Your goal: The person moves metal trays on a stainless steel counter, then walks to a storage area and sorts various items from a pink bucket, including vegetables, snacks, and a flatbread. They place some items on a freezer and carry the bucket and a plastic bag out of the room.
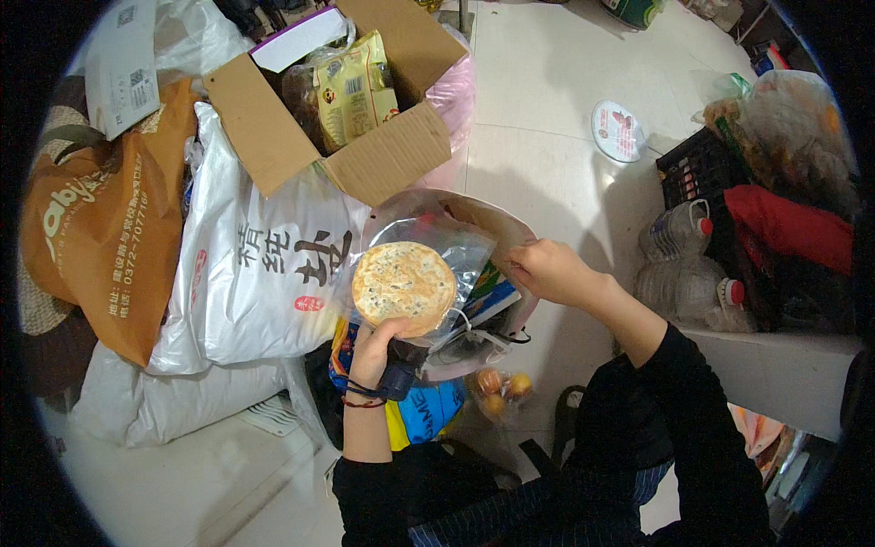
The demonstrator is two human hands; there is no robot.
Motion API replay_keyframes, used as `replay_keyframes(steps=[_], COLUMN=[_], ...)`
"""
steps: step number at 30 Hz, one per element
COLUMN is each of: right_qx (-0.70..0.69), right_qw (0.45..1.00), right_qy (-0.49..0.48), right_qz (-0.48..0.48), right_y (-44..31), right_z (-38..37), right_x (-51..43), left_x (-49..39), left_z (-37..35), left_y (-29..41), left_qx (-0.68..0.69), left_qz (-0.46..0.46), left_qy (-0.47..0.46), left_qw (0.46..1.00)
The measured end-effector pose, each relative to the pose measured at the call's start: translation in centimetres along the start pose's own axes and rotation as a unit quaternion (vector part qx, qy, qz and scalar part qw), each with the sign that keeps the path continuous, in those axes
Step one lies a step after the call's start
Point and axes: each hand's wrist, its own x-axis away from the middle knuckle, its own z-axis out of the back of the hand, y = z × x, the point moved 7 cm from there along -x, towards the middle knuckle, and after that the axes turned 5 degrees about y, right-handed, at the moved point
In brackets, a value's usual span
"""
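My left hand (372, 355) is shut on a stack of round, flat, browned cakes (405, 284) with dark specks, the thumb over its lower edge. Around and behind the stack lies a clear plastic bag (478, 249); whether it encloses the cakes is hard to tell. Both hands are over an open pale bucket (516, 222) on the floor. At the bucket's right rim is my right hand (550, 270), its fingers curled together; what they pinch, if anything, is hidden. A blue and green packet (493, 301) and a white cord (462, 318) show inside the bucket.
An open cardboard box (386, 167) holding a yellow food packet (355, 89) stands beyond the bucket. White bags (260, 273) and a brown bag (116, 239) crowd the left. Bagged fruit (502, 390) lies nearer me. Plastic jugs (683, 287) and a black crate (697, 167) are right.
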Motion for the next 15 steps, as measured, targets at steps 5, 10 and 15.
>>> replay_keyframes(steps=[5, 10, 15], right_qx=[0.011, 0.005, 0.030], right_qw=[1.000, 0.999, 0.993], right_qy=[-0.011, -0.039, -0.116], right_qz=[0.002, -0.001, -0.022], right_y=[0.1, -1.0, -3.3], right_z=[0.0, -1.1, -1.1], right_x=[0.0, 1.1, 1.7], left_x=[0.5, 3.1, 4.3], left_z=[1.3, 2.6, 3.7], left_y=[0.6, 3.6, 6.1], left_qx=[0.135, 0.232, 0.259], left_qz=[0.052, 0.034, -0.001], left_qy=[0.023, 0.037, 0.076], left_qw=[0.989, 0.972, 0.963])
